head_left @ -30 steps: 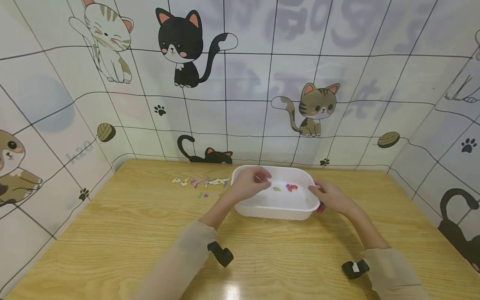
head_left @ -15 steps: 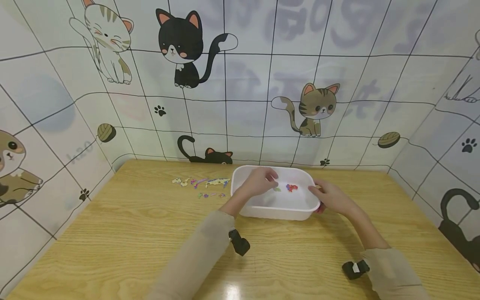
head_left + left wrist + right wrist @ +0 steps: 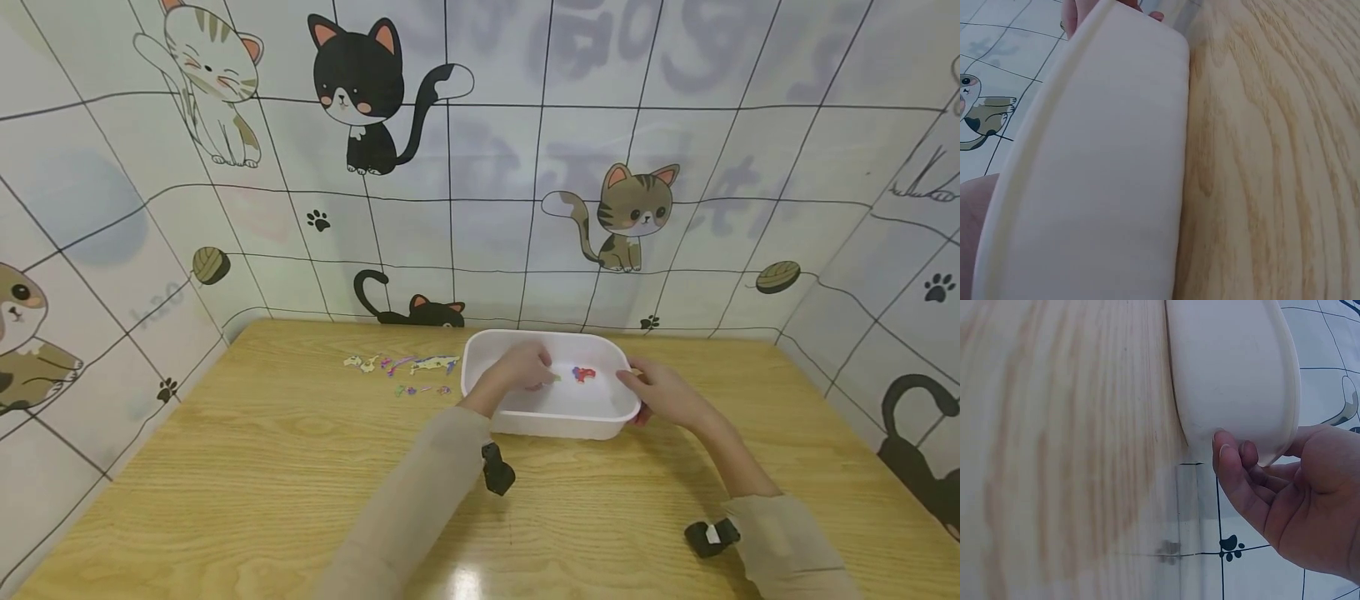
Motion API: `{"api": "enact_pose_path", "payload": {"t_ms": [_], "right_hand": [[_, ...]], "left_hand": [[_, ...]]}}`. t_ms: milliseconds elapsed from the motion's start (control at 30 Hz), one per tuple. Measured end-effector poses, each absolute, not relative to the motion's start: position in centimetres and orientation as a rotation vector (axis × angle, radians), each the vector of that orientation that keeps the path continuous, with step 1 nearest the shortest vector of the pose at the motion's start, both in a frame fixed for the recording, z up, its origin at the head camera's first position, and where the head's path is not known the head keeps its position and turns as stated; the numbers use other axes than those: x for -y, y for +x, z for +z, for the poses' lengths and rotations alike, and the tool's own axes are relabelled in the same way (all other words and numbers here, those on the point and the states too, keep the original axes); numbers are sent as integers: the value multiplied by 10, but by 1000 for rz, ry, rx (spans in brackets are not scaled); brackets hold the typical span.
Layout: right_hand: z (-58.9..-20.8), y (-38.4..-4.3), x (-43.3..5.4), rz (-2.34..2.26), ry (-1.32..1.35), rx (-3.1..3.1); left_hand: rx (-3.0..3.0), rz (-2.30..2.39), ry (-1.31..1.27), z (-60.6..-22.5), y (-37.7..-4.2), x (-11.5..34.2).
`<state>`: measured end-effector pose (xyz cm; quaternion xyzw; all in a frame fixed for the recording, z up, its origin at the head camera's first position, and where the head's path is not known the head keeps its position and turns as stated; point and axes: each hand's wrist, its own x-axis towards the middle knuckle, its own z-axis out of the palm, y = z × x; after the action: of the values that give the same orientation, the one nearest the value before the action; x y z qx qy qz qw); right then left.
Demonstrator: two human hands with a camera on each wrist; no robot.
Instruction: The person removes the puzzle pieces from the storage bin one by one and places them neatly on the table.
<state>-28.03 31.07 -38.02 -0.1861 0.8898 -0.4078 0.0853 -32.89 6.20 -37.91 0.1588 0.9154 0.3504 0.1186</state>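
A white plastic tray (image 3: pixel 570 427) with rounded corners stands on the table. Inside it lie a small green piece (image 3: pixel 557 378) and a red piece with some blue or purple (image 3: pixel 583 375). My left hand (image 3: pixel 517 367) reaches down into the tray, its fingertips at the green piece and partly covering it; whether they pinch it cannot be seen. My right hand (image 3: pixel 663 392) grips the tray's right end, thumb over the rim and fingers underneath, as the right wrist view also shows. In the left wrist view the tray's outer wall (image 3: pixel 1097 156) hides most of the left hand.
Left of the tray, several small colourful flat pieces (image 3: pixel 435 364) lie in a row on the wooden table (image 3: pixel 300 467), with smaller pieces (image 3: pixel 411 391) just in front. Behind the table hangs a cat-printed, grid-lined backdrop (image 3: pixel 495 233).
My left hand has moved right and then down into the tray, onto the green piece. The right hand has kept its hold on the tray, which stays in place.
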Motion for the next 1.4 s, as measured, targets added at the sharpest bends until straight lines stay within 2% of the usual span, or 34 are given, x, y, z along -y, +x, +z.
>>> {"api": "enact_pose_path", "payload": {"t_ms": [200, 667, 833, 1133, 1400], "right_hand": [[-379, -279, -310, -1198, -546, -2664], [-377, -281, -310, -1204, -567, -2671], [-377, -281, -311, -1194, -562, -2675], [-379, -280, -312, -1194, -552, -2677], [-380, -279, -311, -1215, -559, -2656]], "left_hand": [[-2810, 826, 587, -379, -327, -63], [-2799, 854, 588, -386, -329, -61], [-2795, 891, 653, -385, -328, -61], [-2765, 970, 620, -391, -334, -62], [-2660, 1199, 649, -390, -335, -59]]}}
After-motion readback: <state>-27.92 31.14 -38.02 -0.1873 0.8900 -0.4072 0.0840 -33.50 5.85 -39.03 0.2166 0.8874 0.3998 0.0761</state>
